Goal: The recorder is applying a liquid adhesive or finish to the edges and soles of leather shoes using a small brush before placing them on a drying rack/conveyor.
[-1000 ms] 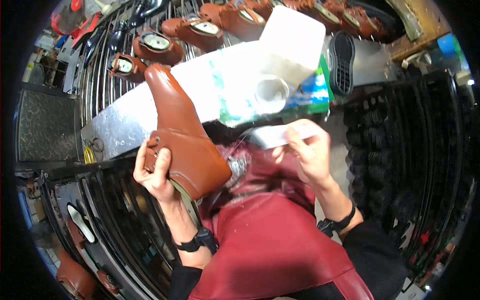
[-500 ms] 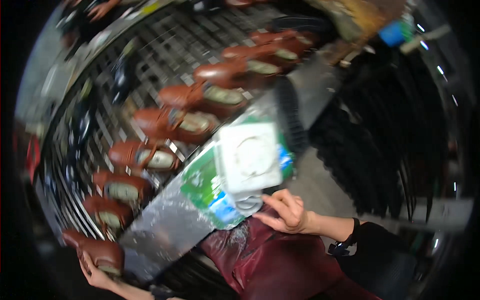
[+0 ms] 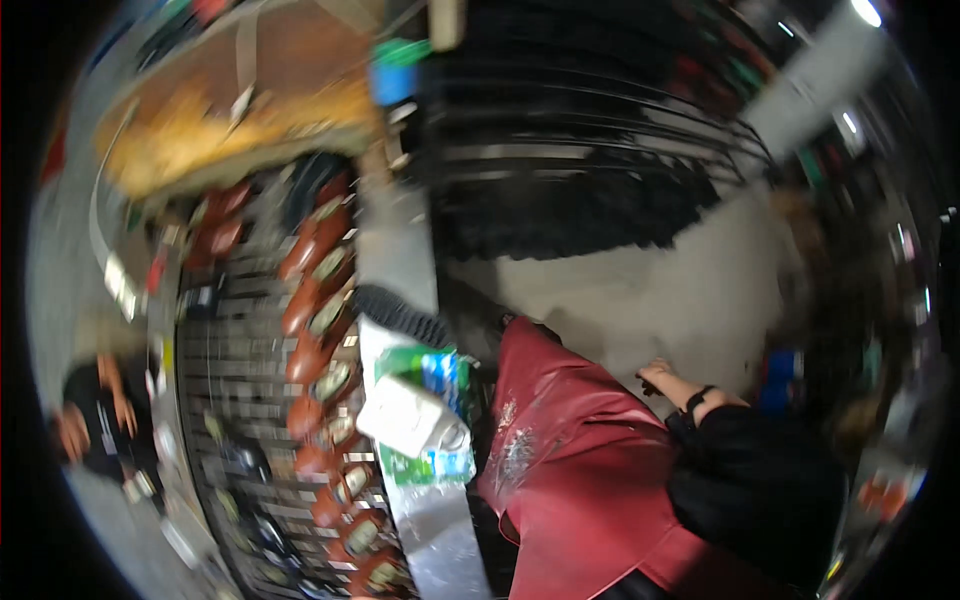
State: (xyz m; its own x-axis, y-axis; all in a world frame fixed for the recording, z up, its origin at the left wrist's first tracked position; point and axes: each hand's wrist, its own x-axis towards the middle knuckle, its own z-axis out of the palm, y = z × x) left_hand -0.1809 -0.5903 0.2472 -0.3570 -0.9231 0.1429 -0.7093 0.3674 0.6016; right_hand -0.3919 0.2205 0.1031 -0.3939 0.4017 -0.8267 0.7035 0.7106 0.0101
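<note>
My right hand (image 3: 657,374) hangs over the floor to the right of my red apron (image 3: 585,430), away from the table. It is small and smeared by motion, so its fingers and anything in them cannot be made out. My left hand is out of view. A white plastic container (image 3: 405,415) with a grey round handle or cap lies on a green and blue printed sheet (image 3: 455,468) on the metal ledge. Left of the ledge, a row of brown leather shoes (image 3: 310,355) sits on the slatted conveyor. A black sole (image 3: 400,312) lies just beyond the container.
Black shoes (image 3: 240,455) stand farther left on the slats (image 3: 260,400). A worn yellow-brown machine hood (image 3: 250,105) spans the conveyor's far end. A rack of black soles (image 3: 590,205) stands ahead. Across the conveyor is another person (image 3: 110,410). Blue bins (image 3: 782,375) are at right.
The view has swung to the right. My right hand has left the container's side and is now out over the floor. My left hand, earlier on a brown shoe, has gone out of view.
</note>
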